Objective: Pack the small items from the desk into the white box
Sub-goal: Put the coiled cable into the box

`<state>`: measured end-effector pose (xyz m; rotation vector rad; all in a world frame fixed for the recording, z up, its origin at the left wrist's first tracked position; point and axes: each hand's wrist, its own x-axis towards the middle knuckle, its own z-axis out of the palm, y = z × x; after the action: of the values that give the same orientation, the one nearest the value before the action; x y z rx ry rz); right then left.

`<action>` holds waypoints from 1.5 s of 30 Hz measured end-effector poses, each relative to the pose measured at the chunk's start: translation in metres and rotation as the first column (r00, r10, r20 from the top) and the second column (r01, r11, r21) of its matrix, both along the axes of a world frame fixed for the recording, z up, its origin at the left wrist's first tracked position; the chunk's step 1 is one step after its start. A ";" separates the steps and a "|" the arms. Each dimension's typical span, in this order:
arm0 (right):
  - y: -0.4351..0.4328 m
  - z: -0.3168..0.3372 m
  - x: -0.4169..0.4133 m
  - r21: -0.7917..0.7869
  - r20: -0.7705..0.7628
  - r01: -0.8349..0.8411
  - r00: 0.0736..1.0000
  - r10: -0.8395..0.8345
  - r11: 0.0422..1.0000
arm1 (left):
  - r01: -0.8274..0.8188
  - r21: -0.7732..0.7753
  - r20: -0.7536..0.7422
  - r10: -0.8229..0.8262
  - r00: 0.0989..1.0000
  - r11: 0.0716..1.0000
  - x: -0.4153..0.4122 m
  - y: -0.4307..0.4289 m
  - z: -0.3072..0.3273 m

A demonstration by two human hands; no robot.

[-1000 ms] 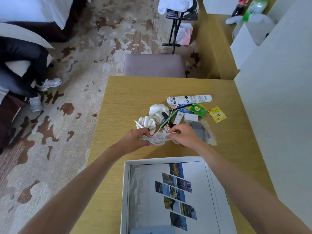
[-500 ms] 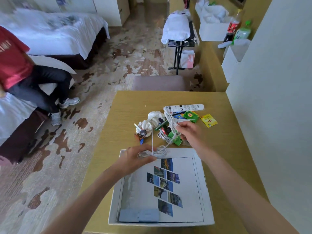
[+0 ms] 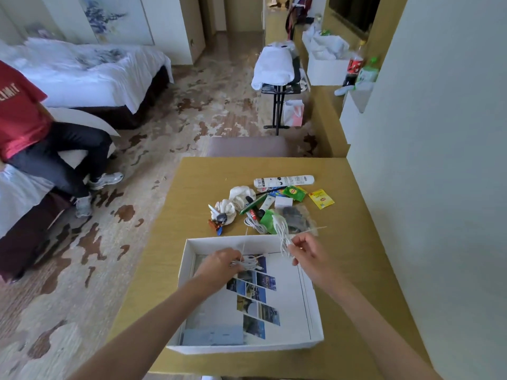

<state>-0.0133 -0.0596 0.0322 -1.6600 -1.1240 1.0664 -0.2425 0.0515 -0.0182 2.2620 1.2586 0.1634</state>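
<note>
A head-worn view looks down on a light wooden desk (image 3: 192,193) set against a pale wall. Two bare forearms reach forward from the bottom of the frame.

An open, shallow white cardboard box (image 3: 189,259) sits on the near part of the desk, its floor lined with a printed sheet bearing small blue photographs.

The left hand (image 3: 219,263) is palm down inside the far left of the box, fingers curled around a bundle of thin white cable (image 3: 248,263) held low over the box floor.

The right hand (image 3: 307,252) is raised above the box's far right corner, wrist bent, thumb and fingertips pinching a second coiled white cable (image 3: 282,234) that hangs loosely from them.

Beyond the box lies a cluster of small items: a white cylindrical tube with dark print (image 3: 284,181), a green tea sachet (image 3: 295,192), a yellow tea sachet (image 3: 321,199) a little apart to the right, two crumpled white cloth pieces (image 3: 236,201), a green pen-like stick (image 3: 252,205), a clear plastic bag with dark contents (image 3: 295,218), and a small dark key bunch (image 3: 220,218).
</note>
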 end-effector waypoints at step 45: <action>0.026 -0.063 -0.075 -0.143 0.743 -0.188 0.629 0.231 0.972 | 0.049 0.028 0.078 -0.051 0.996 0.998 -0.021 0.006 -0.008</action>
<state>-0.0880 -0.0336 -0.0305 -2.1341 -1.8787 0.4936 -0.2632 0.0571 -0.0258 2.2840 1.1650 0.2489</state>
